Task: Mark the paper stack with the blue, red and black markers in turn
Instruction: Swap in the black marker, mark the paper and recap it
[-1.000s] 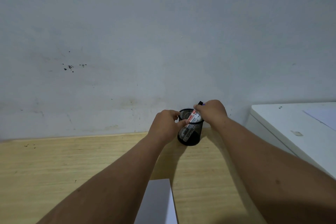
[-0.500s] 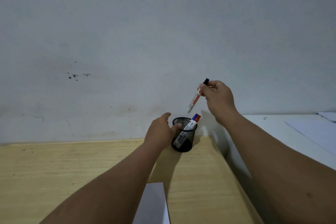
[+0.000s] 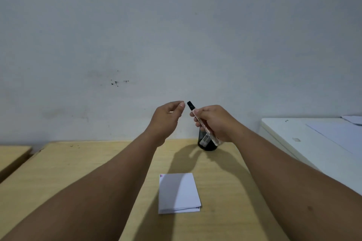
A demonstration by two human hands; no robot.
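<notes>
While the right hand [image 3: 215, 123] is wrapped in a fist around the black marker [image 3: 199, 121], the left hand [image 3: 166, 119] hangs just beside it at its 9 o'clock, empty, with the fingers curled loosely and the thumb and forefinger a little apart, close to the marker's black cap [image 3: 191, 105] but not touching it. The marker is held tilted, its cap pointing up toward 11 o'clock and its pale printed barrel running down through the fist toward 5 o'clock. Both hands are raised above the far edge of the worktop [image 3: 78, 172], in front of a grey-white wall [image 3: 176, 35] with a few dark specks.

Directly behind and below the right hand stands a black mesh pen holder [image 3: 205, 146] on the worktop, mostly hidden by the fist; a white-labelled marker barrel [image 3: 206, 139] shows inside it, its colour not readable here.

The paper stack [image 3: 179, 191] lies flat on the wooden worktop at 6 o'clock from the hands, well apart from them and between the two forearms. A small red and dark mark [image 3: 161, 176] sits at its far left corner. At 3 o'clock a white cabinet top [image 3: 293, 133] carries loose sheets.
</notes>
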